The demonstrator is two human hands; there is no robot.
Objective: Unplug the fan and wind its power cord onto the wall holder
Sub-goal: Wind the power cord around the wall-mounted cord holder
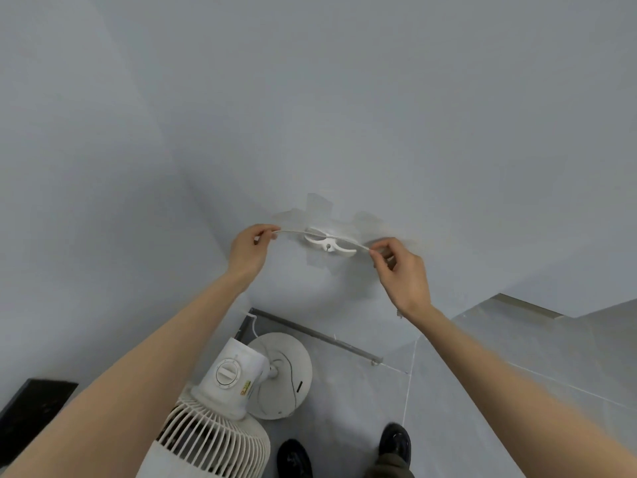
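Both hands, left hand [249,248] and right hand [400,267], pinch the thin white power cord [293,231] taut across the white plastic two-pronged wall holder [329,243]; winding well probably needs steady tension under each prong.

The wall holder [330,243] is a small white bracket with two hooked arms spreading left and right, stuck to the pale wall under clear tape. Across the holder runs the thin white power cord [293,232], stretched in a shallow arc, passing behind its top edge and out past both arms. Well below the holder stands the white fan [220,408], seen from above: ribbed grille, round dial on the motor housing, round base on the floor.
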